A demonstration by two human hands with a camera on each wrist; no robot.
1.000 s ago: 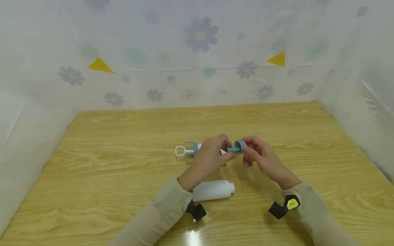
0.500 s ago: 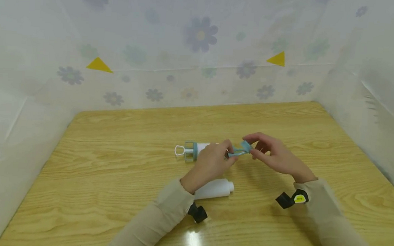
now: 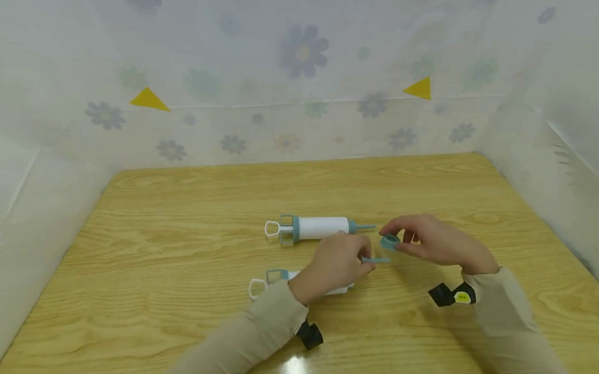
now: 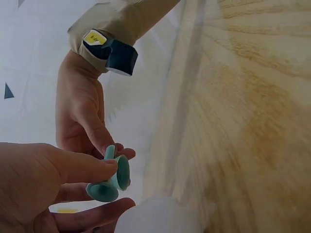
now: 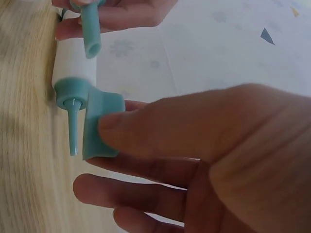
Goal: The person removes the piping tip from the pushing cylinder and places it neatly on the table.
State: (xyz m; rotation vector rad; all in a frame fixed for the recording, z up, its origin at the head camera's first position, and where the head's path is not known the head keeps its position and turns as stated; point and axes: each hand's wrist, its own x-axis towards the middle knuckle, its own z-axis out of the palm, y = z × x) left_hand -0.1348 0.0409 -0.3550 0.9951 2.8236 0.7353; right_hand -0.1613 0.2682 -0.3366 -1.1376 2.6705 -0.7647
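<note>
1. Teal plastic and white plastic meet in the white-barrelled, syringe-shaped dispenser with a teal collar and slim teal nozzle [image 3: 322, 228], the landmark here; it lies on its side on the pale wood-grain desk [image 3: 169, 259], nozzle fitted and pointing right.
2. On the person's side of that dispenser, the left hand [image 3: 338, 256] has its fingers grasping a loose teal nozzle with a flared base and a hollow stem [image 3: 378, 260], pinched between thumb and forefinger.
3. Just beyond the dispenser's nozzle tip, the right hand [image 3: 434, 240] has its fingers grasping a short teal plastic ring [image 3: 389, 243]; the remaining fingers stand loosely apart from it.
4. Nearer the person than the dispenser lies a second white-and-teal dispenser with a white loop handle [image 3: 284, 275]. The left wrist hides its middle, and I cannot tell whether its front end is complete.
5. Nozzle and ring are held apart in the air, so the step in hand looks like handling separate tip parts, unassembled as yet.
6. Joining them would probably call for turning the ring square to the nozzle and passing the stem through its opening, with a light pinch that leaves the rim uncovered.
</note>
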